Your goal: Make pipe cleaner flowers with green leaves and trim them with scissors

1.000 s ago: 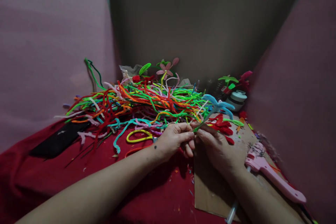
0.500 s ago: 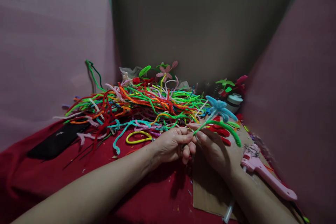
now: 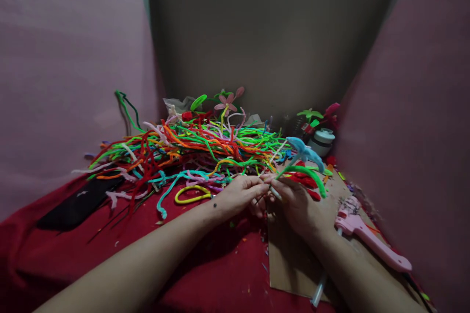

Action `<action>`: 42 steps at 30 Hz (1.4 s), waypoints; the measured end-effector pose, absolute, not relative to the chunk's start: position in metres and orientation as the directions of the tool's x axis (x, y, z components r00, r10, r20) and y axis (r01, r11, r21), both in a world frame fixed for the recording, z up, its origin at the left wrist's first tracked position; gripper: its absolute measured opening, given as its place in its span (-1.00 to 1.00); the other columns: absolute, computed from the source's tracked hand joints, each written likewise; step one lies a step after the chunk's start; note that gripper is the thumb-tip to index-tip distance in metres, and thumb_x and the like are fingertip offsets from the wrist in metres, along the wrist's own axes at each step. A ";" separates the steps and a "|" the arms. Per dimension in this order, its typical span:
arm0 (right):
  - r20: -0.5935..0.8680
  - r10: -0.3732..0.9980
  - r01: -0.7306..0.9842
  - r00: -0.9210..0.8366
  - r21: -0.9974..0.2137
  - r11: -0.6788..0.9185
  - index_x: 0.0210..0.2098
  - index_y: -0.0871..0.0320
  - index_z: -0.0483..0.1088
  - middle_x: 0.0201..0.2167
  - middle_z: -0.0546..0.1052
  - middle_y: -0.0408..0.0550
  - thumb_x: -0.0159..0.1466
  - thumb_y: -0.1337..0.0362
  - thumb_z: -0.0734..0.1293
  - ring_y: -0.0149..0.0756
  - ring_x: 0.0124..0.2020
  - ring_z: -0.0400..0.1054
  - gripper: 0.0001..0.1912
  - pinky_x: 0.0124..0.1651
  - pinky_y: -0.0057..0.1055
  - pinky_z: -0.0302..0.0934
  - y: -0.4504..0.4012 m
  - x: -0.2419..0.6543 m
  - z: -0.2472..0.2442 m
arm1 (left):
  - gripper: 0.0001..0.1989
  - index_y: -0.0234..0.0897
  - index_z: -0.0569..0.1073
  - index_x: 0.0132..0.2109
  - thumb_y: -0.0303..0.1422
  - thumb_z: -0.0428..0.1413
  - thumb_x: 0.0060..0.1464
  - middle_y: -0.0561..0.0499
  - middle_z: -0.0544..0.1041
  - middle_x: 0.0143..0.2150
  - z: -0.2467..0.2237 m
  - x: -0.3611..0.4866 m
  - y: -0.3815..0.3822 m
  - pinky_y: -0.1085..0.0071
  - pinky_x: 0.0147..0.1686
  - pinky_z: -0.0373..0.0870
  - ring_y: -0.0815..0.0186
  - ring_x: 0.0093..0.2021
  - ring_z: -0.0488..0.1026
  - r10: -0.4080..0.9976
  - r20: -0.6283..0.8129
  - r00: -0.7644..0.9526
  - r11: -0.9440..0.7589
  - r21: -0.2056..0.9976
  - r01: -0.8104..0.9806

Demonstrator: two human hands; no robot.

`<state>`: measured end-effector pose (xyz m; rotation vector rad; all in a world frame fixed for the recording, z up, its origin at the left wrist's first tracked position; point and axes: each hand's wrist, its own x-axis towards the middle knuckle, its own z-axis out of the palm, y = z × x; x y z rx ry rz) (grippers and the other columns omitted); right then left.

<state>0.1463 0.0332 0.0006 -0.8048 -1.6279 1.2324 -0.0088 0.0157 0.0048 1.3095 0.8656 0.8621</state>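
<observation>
A blue pipe cleaner flower [image 3: 305, 153] leans up and to the right, with a green stem and a curved green pipe cleaner leaf [image 3: 312, 176]. My right hand [image 3: 299, 205] is closed around the stem below the bloom. Against it, my left hand [image 3: 244, 193] pinches at the lower end of the stem, thumb and fingers pressed together. The fingertips of both hands meet, and the stem's end is partly hidden among them. Under my right forearm lies a piece of cardboard [image 3: 286, 259] on the red cloth [image 3: 205, 274].
A large heap of coloured pipe cleaners [image 3: 205, 142] lies beyond my hands. At right rests a pink glue gun [image 3: 378, 244] with a glue stick in it. Yellow-handled scissors [image 3: 191, 194], a black pouch [image 3: 79, 205] and a lidded jar [image 3: 322, 142] lie or stand around.
The blue flower has tipped lower and turned its petals. My left hand has rolled, now showing more of its back. My right hand has turned slightly, and the view has shifted a little.
</observation>
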 end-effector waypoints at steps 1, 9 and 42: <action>0.261 0.888 -0.016 -0.379 -0.961 0.276 -0.42 0.07 0.48 -0.41 0.48 -0.08 0.16 0.16 0.24 -0.21 -0.31 0.33 -0.79 -0.24 -0.33 0.20 0.033 0.146 0.001 | -0.65 -0.40 0.41 -0.35 -0.13 0.06 0.00 0.00 0.47 -0.52 0.009 -0.010 0.016 0.56 -0.55 0.27 0.46 -0.60 0.38 0.924 -0.035 0.380 0.030 0.999 0.018; 0.137 0.900 0.021 -0.414 -0.987 0.160 -0.72 0.09 0.31 -0.72 0.24 -0.21 0.00 0.23 0.36 -0.41 -0.64 0.06 -0.78 -0.56 -0.43 0.02 0.004 0.141 0.040 | -0.79 -0.34 0.38 -0.37 -0.30 0.18 -0.14 0.11 0.37 -0.47 0.018 -0.009 0.008 0.55 -0.46 0.22 0.48 -0.48 0.28 0.980 0.109 0.166 -0.113 0.993 0.017; 0.001 0.632 0.057 -0.775 -0.996 0.071 -0.39 0.17 0.55 -0.52 0.48 -0.11 0.22 0.13 0.19 -0.43 -0.53 0.23 -0.65 -0.44 -0.48 0.14 0.012 0.147 0.011 | -0.78 -0.44 0.45 -0.28 -0.38 0.17 -0.12 0.08 0.37 -0.63 0.017 -0.019 0.006 0.57 -0.74 0.12 0.53 -0.76 0.18 0.875 -0.103 0.472 0.276 0.909 -0.313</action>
